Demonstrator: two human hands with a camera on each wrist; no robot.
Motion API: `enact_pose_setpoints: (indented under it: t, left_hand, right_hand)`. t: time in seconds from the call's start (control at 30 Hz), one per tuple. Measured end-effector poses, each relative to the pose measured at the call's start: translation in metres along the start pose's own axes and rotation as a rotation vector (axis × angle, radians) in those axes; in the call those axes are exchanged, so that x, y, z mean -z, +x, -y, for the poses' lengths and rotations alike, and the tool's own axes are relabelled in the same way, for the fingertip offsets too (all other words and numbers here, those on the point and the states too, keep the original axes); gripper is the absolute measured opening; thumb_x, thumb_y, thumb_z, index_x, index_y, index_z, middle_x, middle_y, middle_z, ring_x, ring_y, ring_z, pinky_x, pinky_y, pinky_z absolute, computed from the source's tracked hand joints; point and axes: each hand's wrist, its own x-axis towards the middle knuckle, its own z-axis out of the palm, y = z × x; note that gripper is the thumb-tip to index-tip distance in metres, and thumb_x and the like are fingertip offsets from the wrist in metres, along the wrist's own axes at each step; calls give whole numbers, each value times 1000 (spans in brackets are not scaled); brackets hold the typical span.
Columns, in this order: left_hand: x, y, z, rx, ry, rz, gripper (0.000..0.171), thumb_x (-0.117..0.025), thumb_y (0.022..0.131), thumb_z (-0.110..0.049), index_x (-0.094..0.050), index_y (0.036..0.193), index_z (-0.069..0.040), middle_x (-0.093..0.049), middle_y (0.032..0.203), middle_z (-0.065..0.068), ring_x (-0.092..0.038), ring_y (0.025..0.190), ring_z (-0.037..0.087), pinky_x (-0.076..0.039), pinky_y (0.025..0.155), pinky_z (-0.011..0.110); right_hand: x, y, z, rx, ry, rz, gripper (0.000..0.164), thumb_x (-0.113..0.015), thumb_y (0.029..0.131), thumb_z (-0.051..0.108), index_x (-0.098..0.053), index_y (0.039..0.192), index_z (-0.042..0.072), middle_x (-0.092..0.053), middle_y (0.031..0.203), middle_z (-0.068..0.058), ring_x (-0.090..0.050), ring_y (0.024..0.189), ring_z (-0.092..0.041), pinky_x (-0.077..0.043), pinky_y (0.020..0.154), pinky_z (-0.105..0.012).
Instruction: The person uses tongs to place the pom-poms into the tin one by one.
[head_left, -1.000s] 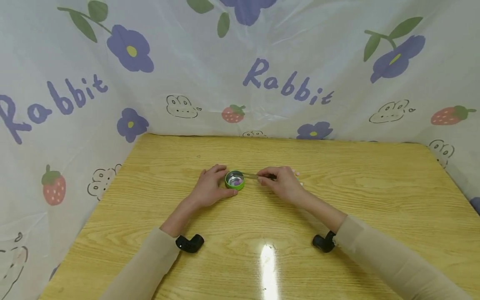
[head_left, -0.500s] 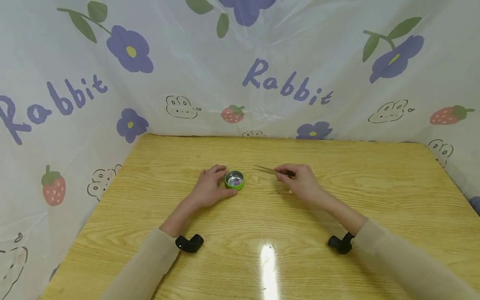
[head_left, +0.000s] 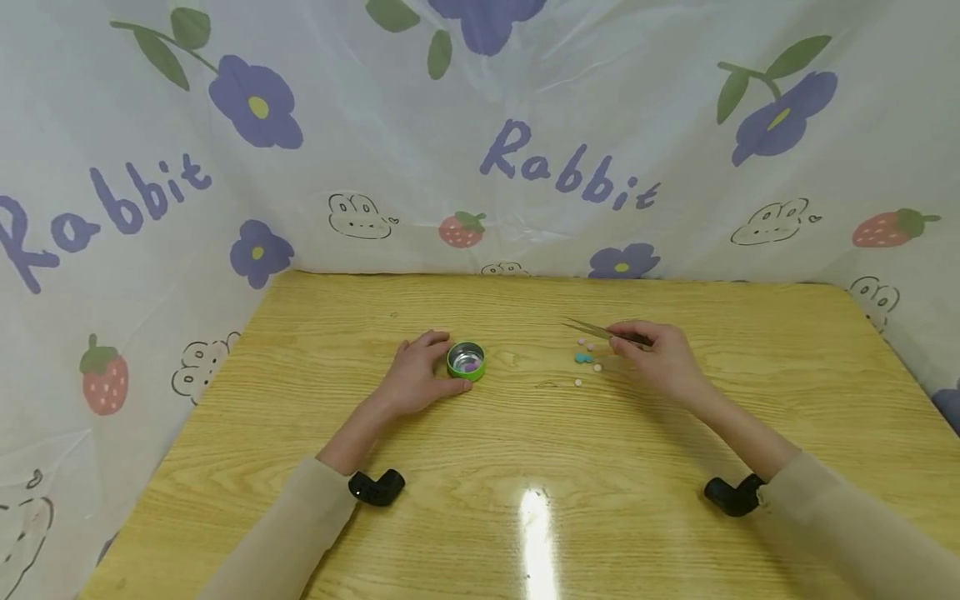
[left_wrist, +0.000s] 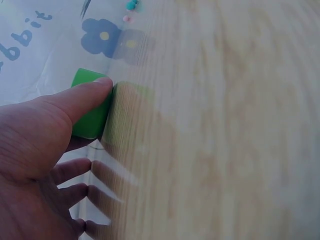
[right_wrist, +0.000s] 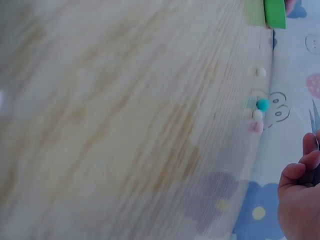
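Note:
A small round green tin (head_left: 468, 377) with a silvery inside stands on the table, something purple at its bottom (head_left: 471, 366). My left hand (head_left: 412, 379) holds it from the left; the left wrist view shows the thumb against the green wall (left_wrist: 92, 121). Pinched in my right hand (head_left: 663, 358) are thin metal tweezers (head_left: 588, 327), pointing left with their tips apart and nothing between them. Below the tweezers lie several small beads: teal ones (head_left: 582, 358), pink ones (head_left: 585, 343) and white ones (head_left: 578, 382). In the right wrist view, the tweezers (right_wrist: 313, 116) show at the right edge.
The wooden table (head_left: 480, 467) reaches back to a white curtain (head_left: 420, 150) printed with flowers, rabbits and strawberries. Black wrist devices sit under both sleeves, the left one (head_left: 377, 488) and the right one (head_left: 733, 496).
My right hand has carried the tweezers from over the tin's rim to the right, and their tips have come apart. The beads have come into view. My left hand stays at the tin.

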Motion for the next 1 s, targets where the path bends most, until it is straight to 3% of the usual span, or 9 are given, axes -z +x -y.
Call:
enact_pose_setpoints:
  t: [0.4, 0.57, 0.6, 0.77, 0.83, 1.0]
  left_hand:
    - [0, 0, -3, 6, -8, 9, 76, -82, 89, -34, -52, 146, 7, -43, 154, 24, -34, 146, 42, -12, 118, 66]
    - [-1, 0, -2, 1, -7, 2, 76, -82, 89, -33, -52, 145, 8, -43, 154, 25, -33, 147, 43, -12, 118, 67]
    - [-1, 0, -2, 2, -7, 2, 76, -82, 89, -33, -52, 146, 8, -43, 154, 25, -33, 147, 43, -12, 118, 67]
    - [0, 0, -1, 1, -7, 0, 76, -82, 89, -33, -52, 145, 9, -43, 154, 25, -31, 148, 44, -12, 118, 67]
    - [0, 0, -1, 1, -4, -1, 76, -82, 89, -33, -52, 145, 9, -43, 154, 25, -31, 147, 44, -13, 118, 67]
    - [0, 0, -1, 4, -8, -1, 76, -83, 88, -33, -52, 145, 8, -43, 154, 25, -32, 147, 43, -12, 118, 67]
  right_hand:
    - [16, -14, -18, -1, -55, -42, 25, -65, 102, 9, -71, 121, -7, -72, 113, -23, -68, 106, -38, -50, 82, -13]
    - [19, -21, -27, -5, -77, -20, 26, -64, 103, 10, -71, 121, -7, -71, 115, -23, -68, 108, -38, -54, 83, -20]
    - [20, -22, -27, -14, -76, -21, 26, -64, 103, 11, -71, 122, -6, -71, 115, -23, -68, 106, -33, -54, 83, -20]
    - [24, -23, -28, -51, -55, -39, 27, -64, 103, 12, -70, 123, -6, -71, 116, -23, -67, 107, -31, -50, 81, -13]
    - [24, -23, -30, -46, -53, -23, 27, -64, 103, 11, -70, 123, -7, -70, 116, -23, -67, 108, -37, -51, 79, -15]
    - [22, -24, -35, -30, -36, 22, 26, -64, 103, 8, -69, 122, -8, -70, 114, -24, -68, 103, -37, -54, 73, -19]
